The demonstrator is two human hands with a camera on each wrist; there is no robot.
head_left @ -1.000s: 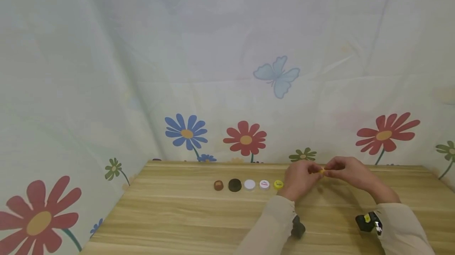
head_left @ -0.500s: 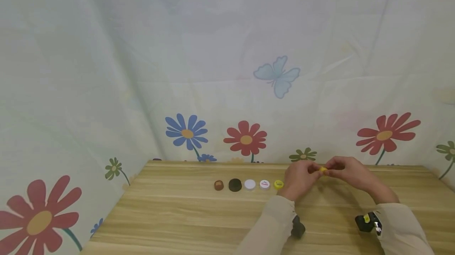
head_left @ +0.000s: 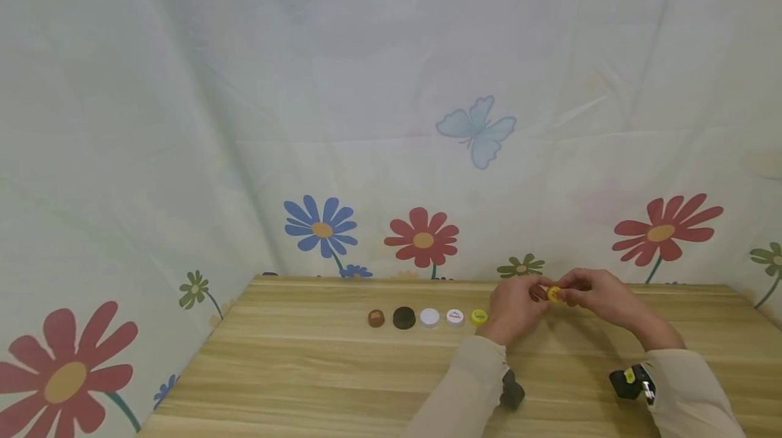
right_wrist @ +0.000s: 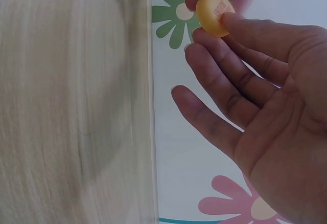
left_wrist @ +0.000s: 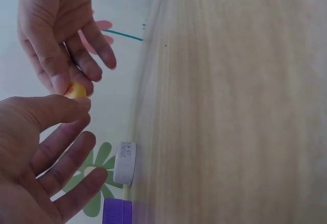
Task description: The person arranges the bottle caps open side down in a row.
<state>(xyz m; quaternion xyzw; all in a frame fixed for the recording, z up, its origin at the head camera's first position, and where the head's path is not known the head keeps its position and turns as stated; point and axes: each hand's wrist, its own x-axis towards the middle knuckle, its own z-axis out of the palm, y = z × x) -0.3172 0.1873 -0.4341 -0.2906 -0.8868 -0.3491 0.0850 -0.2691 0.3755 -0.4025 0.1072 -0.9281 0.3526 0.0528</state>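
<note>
My right hand [head_left: 601, 295] pinches a small orange-yellow bottle cap [head_left: 553, 294] between thumb and fingers, above the back of the table. The cap's printed top [right_wrist: 214, 14] faces the right wrist camera, and its other fingers spread loosely. Close on the other side is my left hand [head_left: 514, 303], fingers extended and thumb apart from the index finger; a left fingertip [right_wrist: 191, 3] is at the cap's edge. Beneath the left hand, a white cap [left_wrist: 125, 163] and a purple cap [left_wrist: 117, 211] show in the left wrist view; the head view hides them.
Left of the hands, a row of caps runs along the table [head_left: 305, 370]: brown [head_left: 375, 318], black [head_left: 404, 318], plain white [head_left: 430, 317], white with red print [head_left: 455, 317] and yellow [head_left: 479, 316]. A flowered cloth [head_left: 366, 119] hangs behind the table.
The orange-yellow cap has turned from edge-on to showing its round face in the head view. The left thumb has drawn back a little from it. The row of caps stays put.
</note>
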